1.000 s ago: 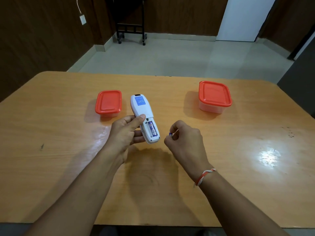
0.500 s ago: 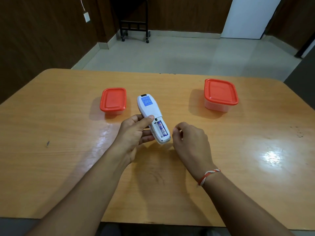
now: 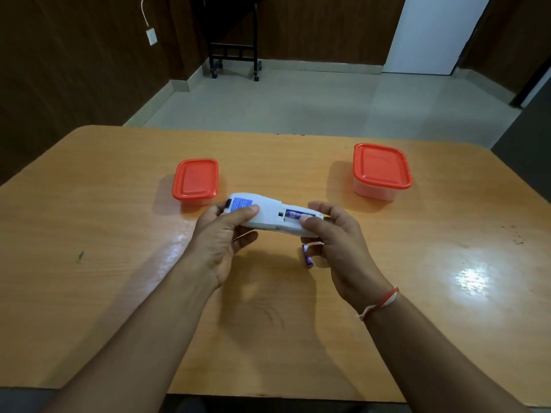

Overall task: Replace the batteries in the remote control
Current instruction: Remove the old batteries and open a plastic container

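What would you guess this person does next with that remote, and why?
Probably pry out the battery left in the remote: its compartment is open, the right hand has its thumb on that battery, and another battery is tucked under that hand's lower fingers.

I can read nothing: the blue label (image 3: 241, 203) on the remote (image 3: 269, 214), at its end nearest the left tub (image 3: 195, 181), is blurred, as is the print on the batteries.

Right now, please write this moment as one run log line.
left hand: holds remote | right hand: thumb at battery bay, spare battery in fingers
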